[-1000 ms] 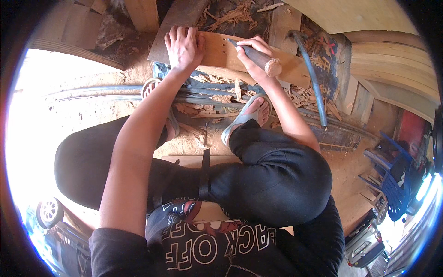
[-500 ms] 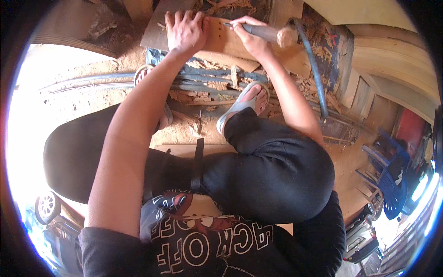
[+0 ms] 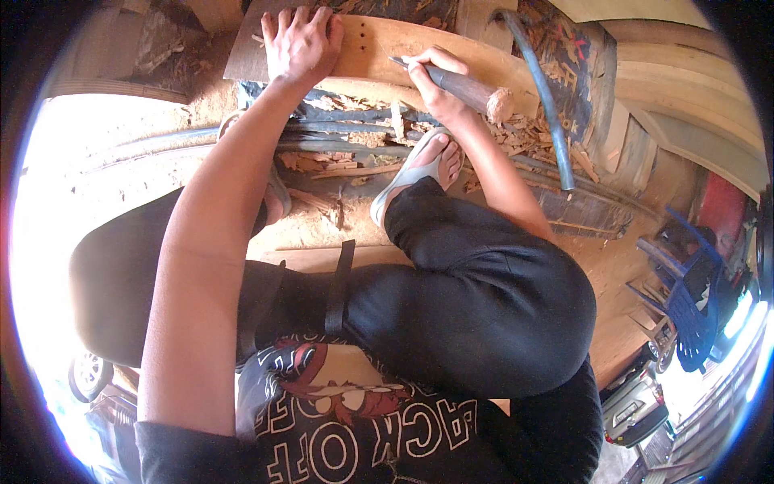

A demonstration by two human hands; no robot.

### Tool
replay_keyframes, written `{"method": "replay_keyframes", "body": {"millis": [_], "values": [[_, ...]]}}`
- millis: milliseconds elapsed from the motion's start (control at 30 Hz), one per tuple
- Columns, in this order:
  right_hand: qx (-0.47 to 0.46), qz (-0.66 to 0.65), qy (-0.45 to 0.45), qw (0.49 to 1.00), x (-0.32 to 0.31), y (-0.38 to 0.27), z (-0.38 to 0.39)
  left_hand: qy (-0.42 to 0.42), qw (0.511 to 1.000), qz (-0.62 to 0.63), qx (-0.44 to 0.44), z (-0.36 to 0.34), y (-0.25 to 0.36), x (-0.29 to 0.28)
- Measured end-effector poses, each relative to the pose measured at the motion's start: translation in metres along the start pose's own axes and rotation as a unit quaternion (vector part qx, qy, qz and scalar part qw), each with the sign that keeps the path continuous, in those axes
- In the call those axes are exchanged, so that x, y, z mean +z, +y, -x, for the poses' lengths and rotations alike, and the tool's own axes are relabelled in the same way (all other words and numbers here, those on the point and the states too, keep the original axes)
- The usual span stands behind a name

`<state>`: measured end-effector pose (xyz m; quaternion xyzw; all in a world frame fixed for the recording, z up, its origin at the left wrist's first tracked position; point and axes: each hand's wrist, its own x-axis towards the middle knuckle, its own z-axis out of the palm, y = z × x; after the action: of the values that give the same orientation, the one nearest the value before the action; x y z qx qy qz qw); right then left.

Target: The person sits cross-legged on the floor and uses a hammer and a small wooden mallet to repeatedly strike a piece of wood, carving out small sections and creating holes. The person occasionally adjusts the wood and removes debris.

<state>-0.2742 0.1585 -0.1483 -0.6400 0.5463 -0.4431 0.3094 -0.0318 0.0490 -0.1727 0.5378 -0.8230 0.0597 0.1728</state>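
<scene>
A flat light-brown wooden board (image 3: 379,60) lies ahead of me, marked with a short row of small dark holes (image 3: 362,36) near its left part. My left hand (image 3: 302,48) rests on the board's left end, fingers spread, pressing it from above. In my right hand (image 3: 436,78) is a chisel (image 3: 468,89) with a thick brown wooden handle and a frayed butt end. Its dark metal tip (image 3: 397,60) points left, over the board's middle, to the right of the holes. I cannot tell whether the tip touches the wood.
Wood chips (image 3: 322,161) litter the ground around my sandalled feet. A bent dark bar (image 3: 540,97) stands right of the board. Stacked curved wooden pieces (image 3: 685,97) fill the far right. A blue chair (image 3: 697,290) is at the right, with parked vehicles behind.
The board and both hands appear slightly higher and farther left in the picture, as the view has shifted. The chisel has moved right relative to the holes and stays in my right hand.
</scene>
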Motion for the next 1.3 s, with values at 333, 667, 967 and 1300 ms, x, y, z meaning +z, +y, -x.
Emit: {"method": "replay_keyframes", "body": {"millis": [333, 667, 967, 1300], "values": [[0.063, -0.029, 0.017, 0.997, -0.005, -0.016, 0.017, 0.212, 0.958, 0.146, -0.128, 0.021, -0.038, 0.002], [0.092, -0.027, 0.022, 0.995, 0.007, -0.016, -0.017, 0.179, 0.929, 0.226, -0.234, 0.013, -0.041, 0.005], [-0.002, 0.027, 0.007, 1.000, -0.001, -0.019, -0.010, 0.046, 0.973, 0.172, -0.144, 0.002, -0.038, 0.013], [-0.005, 0.047, 0.030, 0.998, 0.000, -0.019, -0.003, 0.050, 0.977, 0.151, -0.145, 0.002, -0.039, 0.021]]}}
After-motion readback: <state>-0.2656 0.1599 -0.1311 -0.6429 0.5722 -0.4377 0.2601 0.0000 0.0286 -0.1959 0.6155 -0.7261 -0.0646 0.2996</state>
